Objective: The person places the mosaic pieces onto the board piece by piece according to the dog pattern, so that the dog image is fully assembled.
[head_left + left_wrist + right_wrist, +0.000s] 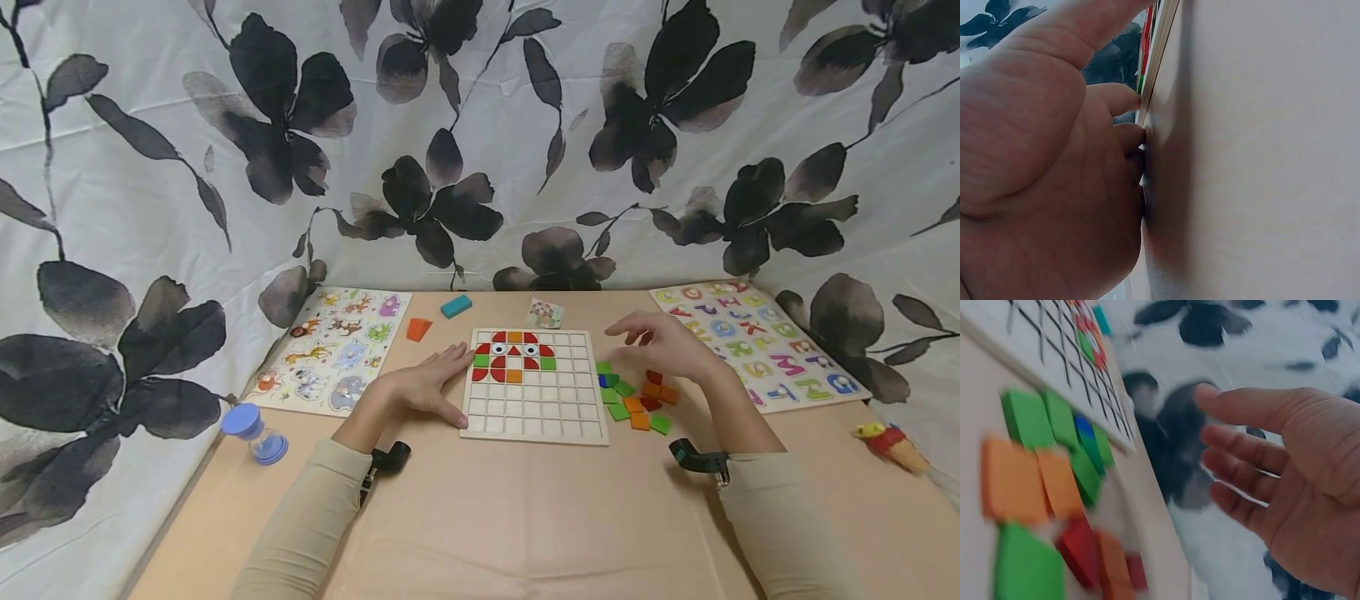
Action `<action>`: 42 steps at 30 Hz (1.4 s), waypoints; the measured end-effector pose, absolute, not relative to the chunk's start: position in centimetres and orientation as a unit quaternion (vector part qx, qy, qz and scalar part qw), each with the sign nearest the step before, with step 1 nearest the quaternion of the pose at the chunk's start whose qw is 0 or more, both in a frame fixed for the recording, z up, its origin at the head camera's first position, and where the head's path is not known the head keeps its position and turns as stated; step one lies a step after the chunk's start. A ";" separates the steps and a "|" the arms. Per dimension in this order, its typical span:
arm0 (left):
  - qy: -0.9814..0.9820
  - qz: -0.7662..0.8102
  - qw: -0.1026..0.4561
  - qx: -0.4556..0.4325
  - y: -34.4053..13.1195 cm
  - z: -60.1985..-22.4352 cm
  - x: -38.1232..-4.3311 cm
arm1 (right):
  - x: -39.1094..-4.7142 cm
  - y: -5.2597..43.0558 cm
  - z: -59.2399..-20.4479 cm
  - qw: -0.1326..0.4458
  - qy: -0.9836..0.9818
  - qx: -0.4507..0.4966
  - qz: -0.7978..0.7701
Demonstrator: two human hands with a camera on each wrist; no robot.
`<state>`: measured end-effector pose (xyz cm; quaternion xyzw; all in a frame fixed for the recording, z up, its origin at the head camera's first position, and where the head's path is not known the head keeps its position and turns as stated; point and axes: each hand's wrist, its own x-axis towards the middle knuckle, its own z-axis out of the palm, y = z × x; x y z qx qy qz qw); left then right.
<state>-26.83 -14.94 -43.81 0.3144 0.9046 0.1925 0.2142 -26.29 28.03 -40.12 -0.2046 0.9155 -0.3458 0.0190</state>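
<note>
A white grid board [536, 408] lies on the table, with red, green, orange and eye-patterned tiles [513, 357] filling squares at its upper left. My left hand [420, 385] rests at the board's left edge, thumb and fingers spread; in the left wrist view the fingertips of the left hand [1054, 162] meet the board's side. Over the loose pile of green, orange, red and blue tiles [639, 405], right of the board, hovers my right hand [663, 343]. From the right wrist view, the right hand [1297, 450] has loosely bent fingers with nothing between them.
An animal picture board [330, 350] lies at left, a letter board [757, 342] at right. Behind are an orange piece [418, 329], a teal block [456, 307] and a small picture card [545, 314]. A blue sand timer [257, 433] and a colourful toy [892, 447] flank the sides.
</note>
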 end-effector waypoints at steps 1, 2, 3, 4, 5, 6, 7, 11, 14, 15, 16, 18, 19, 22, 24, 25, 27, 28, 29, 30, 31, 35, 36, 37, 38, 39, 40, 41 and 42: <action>0.904 0.195 0.215 0.314 -14.9 -43.8 -26.8 | -26.4 28.7 -40.2 0.030 0.917 -0.196 -0.346; 0.905 0.192 0.214 0.314 -15.0 -43.8 -26.9 | -26.4 29.3 -40.3 0.043 0.919 -0.184 -0.345; 0.905 0.190 0.213 0.314 -15.0 -43.8 -26.9 | -26.4 30.0 -40.5 0.058 0.922 -0.175 -0.341; 0.906 0.188 0.213 0.315 -15.0 -43.8 -26.9 | -26.4 30.5 -40.6 0.075 0.924 -0.164 -0.338; 0.906 0.185 0.212 0.316 -15.0 -43.9 -27.0 | -26.4 31.0 -40.8 0.092 0.925 -0.153 -0.335; 0.907 0.182 0.211 0.317 -15.0 -43.9 -27.0 | -26.4 31.5 -40.9 0.108 0.927 -0.142 -0.330; 0.907 0.179 0.211 0.318 -15.0 -44.0 -27.1 | -26.3 31.9 -41.1 0.124 0.929 -0.132 -0.323; 0.907 0.179 0.212 0.318 -15.0 -44.1 -27.1 | -26.3 32.9 -41.7 0.160 0.931 -0.123 -0.304; 0.906 0.181 0.211 0.318 -15.0 -44.1 -27.0 | -26.5 33.1 -42.1 0.168 0.927 -0.123 -0.312; 0.907 0.181 0.210 0.318 -15.0 -44.0 -27.0 | -26.6 33.1 -42.2 0.170 0.925 -0.125 -0.316; 0.907 0.181 0.210 0.318 -15.0 -44.0 -27.0 | -26.6 33.1 -42.3 0.171 0.923 -0.129 -0.320; 0.906 0.184 0.209 0.318 -15.0 -44.0 -26.9 | -26.7 33.0 -42.4 0.175 0.919 -0.131 -0.327; 0.906 0.186 0.209 0.317 -15.1 -44.0 -26.9 | -26.8 33.0 -42.5 0.179 0.917 -0.136 -0.330; 0.906 0.190 0.212 0.313 -15.1 -44.0 -26.9 | -26.9 32.9 -42.7 0.186 0.911 -0.146 -0.338; 0.907 0.190 0.213 0.311 -15.1 -44.0 -26.8 | -27.0 32.7 -42.8 0.185 0.907 -0.150 -0.346; 0.907 0.190 0.213 0.311 -15.1 -44.0 -26.8 | -27.0 32.6 -42.7 0.180 0.907 -0.152 -0.349; 0.907 0.187 0.212 0.312 -15.1 -44.1 -26.8 | -26.9 32.2 -42.6 0.160 0.906 -0.151 -0.360; 0.907 0.187 0.210 0.313 -15.1 -44.1 -26.8 | -26.9 31.9 -42.4 0.145 0.908 -0.146 -0.364; 0.908 0.186 0.208 0.313 -15.1 -44.2 -26.8 | -26.9 31.5 -42.3 0.126 0.909 -0.148 -0.369; 0.908 0.187 0.208 0.313 -15.2 -44.2 -26.9 | -27.0 31.0 -42.0 0.105 0.909 -0.150 -0.374; 0.908 0.187 0.207 0.314 -15.2 -44.2 -26.9 | -27.0 30.4 -41.9 0.087 0.908 -0.151 -0.380; 0.907 0.191 0.209 0.312 -15.2 -44.4 -27.0 | -27.3 27.7 -41.1 0.034 0.898 -0.180 -0.399; 0.907 0.192 0.210 0.311 -15.2 -44.4 -27.0 | -27.4 26.9 -41.0 0.031 0.895 -0.186 -0.404; 0.907 0.192 0.210 0.311 -15.1 -44.4 -27.0 | -27.4 26.2 -41.0 0.032 0.890 -0.193 -0.412; 0.907 0.193 0.211 0.310 -15.1 -44.4 -27.0 | -27.5 25.4 -40.9 0.035 0.884 -0.198 -0.422; 0.906 0.194 0.211 0.311 -15.1 -44.4 -27.0 | -27.6 24.7 -40.9 0.037 0.880 -0.203 -0.429; 0.906 0.193 0.211 0.311 -15.1 -44.4 -27.0 | -27.7 24.0 -41.0 0.040 0.875 -0.207 -0.437; 0.907 0.191 0.211 0.311 -15.1 -44.4 -27.0 | -27.8 23.3 -41.0 0.044 0.870 -0.212 -0.444; 0.907 0.190 0.213 0.311 -15.1 -44.3 -26.9 | -27.9 22.7 -41.1 0.045 0.864 -0.221 -0.451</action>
